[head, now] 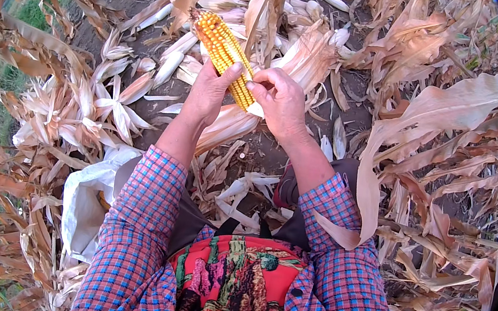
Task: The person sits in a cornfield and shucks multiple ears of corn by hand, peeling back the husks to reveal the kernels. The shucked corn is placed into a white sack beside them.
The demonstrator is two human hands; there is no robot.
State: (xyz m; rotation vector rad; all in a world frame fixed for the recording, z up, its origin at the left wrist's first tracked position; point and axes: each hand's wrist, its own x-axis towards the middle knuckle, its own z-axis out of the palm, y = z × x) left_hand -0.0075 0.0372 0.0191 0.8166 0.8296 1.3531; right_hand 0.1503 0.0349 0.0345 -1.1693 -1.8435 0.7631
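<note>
A yellow ear of corn (223, 49) slants across the space before me, mostly bare of husk, its dark silky tip pointing up and left. My left hand (213, 89) is wrapped around its lower part, thumb lying on the kernels. At the lower end, my right hand (280, 99) pinches a pale strip of husk (246, 74) that lies along the ear. A small white piece of husk (256, 109) shows under the right fingers. The underside of the ear is hidden by the left palm.
An open white woven sack (82, 202) stands left of my left forearm, something yellow just visible inside. Stripped husks (122, 108) litter the soil (262, 150). Dry corn stalks and leaves (451, 109) crowd the right side; one long leaf (370, 175) hangs over my right sleeve.
</note>
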